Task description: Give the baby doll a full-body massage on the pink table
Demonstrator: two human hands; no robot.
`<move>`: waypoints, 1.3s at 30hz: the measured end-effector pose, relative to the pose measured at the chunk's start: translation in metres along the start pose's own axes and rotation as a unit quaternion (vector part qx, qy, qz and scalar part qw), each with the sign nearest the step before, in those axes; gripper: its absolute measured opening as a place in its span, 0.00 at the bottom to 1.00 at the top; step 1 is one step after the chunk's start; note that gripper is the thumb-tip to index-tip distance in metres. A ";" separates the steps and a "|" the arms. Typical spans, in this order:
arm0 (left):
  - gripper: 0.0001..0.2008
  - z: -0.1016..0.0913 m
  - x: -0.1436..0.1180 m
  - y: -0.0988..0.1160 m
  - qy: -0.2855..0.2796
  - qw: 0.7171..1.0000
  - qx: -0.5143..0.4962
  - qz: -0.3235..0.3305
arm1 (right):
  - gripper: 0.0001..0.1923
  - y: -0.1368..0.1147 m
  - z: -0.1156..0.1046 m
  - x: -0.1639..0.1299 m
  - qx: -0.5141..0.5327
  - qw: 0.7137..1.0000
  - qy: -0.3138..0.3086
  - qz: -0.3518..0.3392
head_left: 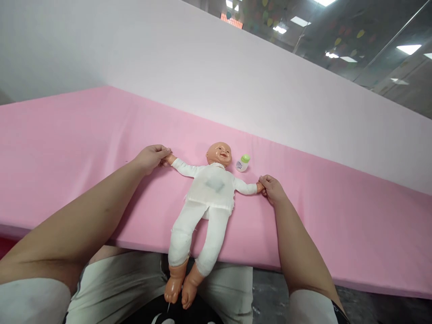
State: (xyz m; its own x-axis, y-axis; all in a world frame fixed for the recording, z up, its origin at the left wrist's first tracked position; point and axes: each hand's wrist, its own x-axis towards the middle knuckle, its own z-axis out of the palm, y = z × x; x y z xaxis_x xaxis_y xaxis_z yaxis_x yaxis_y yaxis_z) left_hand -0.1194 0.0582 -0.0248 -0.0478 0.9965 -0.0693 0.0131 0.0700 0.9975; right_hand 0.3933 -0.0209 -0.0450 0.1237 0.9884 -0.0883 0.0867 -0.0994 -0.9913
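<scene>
A baby doll (pixel 211 189) with a white cloth body lies on its back on a pink padded surface (pixel 324 211). Its arms are stretched out sideways, and its feet hang past the front edge. My left hand (pixel 152 158) is closed around the doll's hand on the left. On the other side, my right hand (pixel 272 188) pinches the doll's other hand between thumb and fingers. Close to the doll's head stands a small white bottle (pixel 242 165) with a green cap.
Behind the pink surface rises a white wall (pixel 216 76), with glass (pixel 303 31) above it reflecting ceiling lights. The front edge of the padding runs just before my lap, where my light trousers (pixel 124 288) show. Dark floor lies below at the right.
</scene>
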 end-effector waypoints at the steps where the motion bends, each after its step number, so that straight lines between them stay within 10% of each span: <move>1: 0.07 0.001 0.000 0.001 0.006 1.000 0.001 -0.005 | 0.24 0.000 0.000 0.000 0.001 1.000 0.005 0.000; 13: 0.16 -0.004 0.006 -0.004 -0.032 0.999 -0.025 -0.014 | 0.24 -0.012 -0.010 -0.010 0.028 0.996 -0.087 0.005; 31: 0.03 0.000 0.010 -0.006 0.016 0.999 0.018 -0.025 | 0.21 -0.001 0.000 0.003 -0.008 0.999 0.032 0.015; 39: 0.15 0.001 0.007 -0.003 -0.004 0.999 -0.022 -0.035 | 0.23 -0.009 -0.007 -0.006 0.029 0.998 -0.043 0.021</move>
State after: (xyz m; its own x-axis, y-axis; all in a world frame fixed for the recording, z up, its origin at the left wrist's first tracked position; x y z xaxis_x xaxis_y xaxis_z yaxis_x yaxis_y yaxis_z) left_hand -0.1186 0.0649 -0.0281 -0.0395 0.9896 -0.1383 -0.0342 0.1370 0.9900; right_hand 0.3989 -0.0263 -0.0351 0.0399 0.9899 -0.1360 0.0249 -0.1370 -0.9903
